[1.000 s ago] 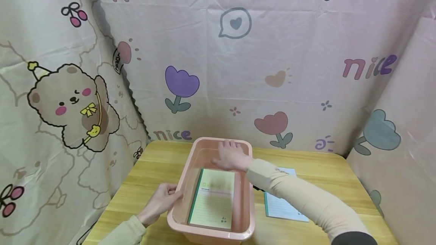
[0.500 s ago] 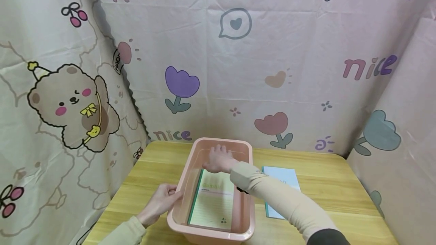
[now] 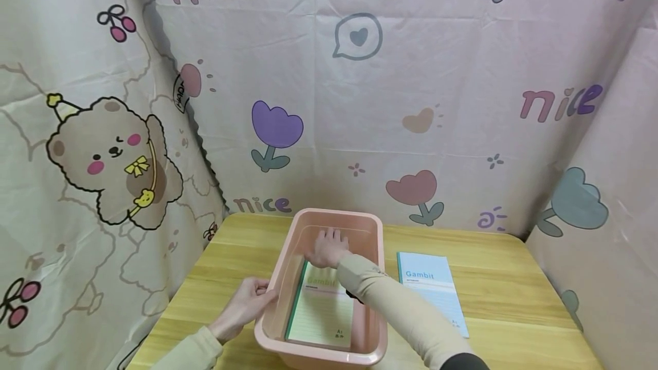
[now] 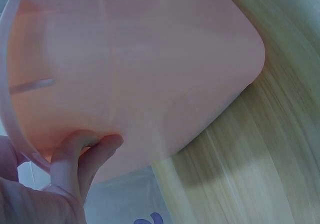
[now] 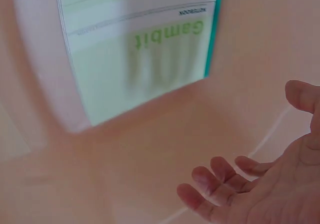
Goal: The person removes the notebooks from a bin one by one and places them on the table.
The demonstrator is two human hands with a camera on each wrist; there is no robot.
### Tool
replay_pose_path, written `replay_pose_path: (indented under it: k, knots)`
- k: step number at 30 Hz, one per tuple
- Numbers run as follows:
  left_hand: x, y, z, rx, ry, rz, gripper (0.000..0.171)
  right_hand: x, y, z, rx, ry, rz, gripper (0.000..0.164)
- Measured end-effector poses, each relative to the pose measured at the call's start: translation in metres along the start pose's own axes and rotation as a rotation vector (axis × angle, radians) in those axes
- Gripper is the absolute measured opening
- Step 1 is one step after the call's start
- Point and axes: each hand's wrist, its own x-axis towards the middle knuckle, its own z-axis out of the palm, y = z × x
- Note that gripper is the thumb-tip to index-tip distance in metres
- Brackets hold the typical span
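A pink plastic basin (image 3: 319, 353) stands on the table, long side pointing away from me. Inside lies a pale green "Gambit" notebook (image 3: 321, 324) with a darker green spine. My left hand (image 3: 245, 304) grips the basin's left rim; in the left wrist view its thumb and fingers (image 4: 102, 156) pinch the basin wall (image 4: 165, 64). Above the notebook's far end, inside the basin, is my right hand (image 3: 329, 249), fingers spread. The right wrist view shows that hand (image 5: 265, 189) holding nothing, palm toward the notebook (image 5: 145, 54).
A light blue "Gambit" notebook (image 3: 429, 284) lies right of the basin, partly covered by my right sleeve (image 3: 396, 307). The wooden table (image 3: 493, 284) ends at a patterned curtain (image 3: 457, 130) behind, with more curtain at both sides.
My right hand has moved left across the basin and come slightly nearer, over the green notebook's far edge. More of the blue notebook shows. The left hand keeps its grip on the rim.
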Motion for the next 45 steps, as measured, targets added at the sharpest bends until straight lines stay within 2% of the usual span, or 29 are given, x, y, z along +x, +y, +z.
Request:
replay_pose_path:
  k: [6, 14, 21, 28, 35, 45]
  knots:
    - [0.0, 0.001, 0.002, -0.003, 0.015, -0.003, 0.042, 0.006, 0.003, 0.017, 0.041, 0.003, 0.025, 0.077]
    - [0.001, -0.001, 0.001, -0.012, -0.003, 0.002, 0.042, 0.009, 0.004, 0.036, 0.046, -0.035, 0.065, 0.079]
    - [0.001, -0.001, 0.0, -0.015, -0.005, 0.005, 0.043, 0.006, 0.002, 0.045, 0.143, -0.053, 0.086, 0.08]
    - [-0.001, 0.0, -0.001, -0.015, -0.004, 0.002, 0.043, 0.005, 0.002, 0.055, 0.248, -0.1, 0.118, 0.091]
    - [0.0, -0.001, 0.0, -0.017, 0.002, 0.011, 0.042, 0.014, 0.001, 0.071, 0.156, -0.057, 0.107, 0.084]
    - [-0.001, 0.001, 0.0, -0.021, 0.008, -0.009, 0.043, 0.021, 0.004, 0.095, 0.145, -0.011, 0.107, 0.101]
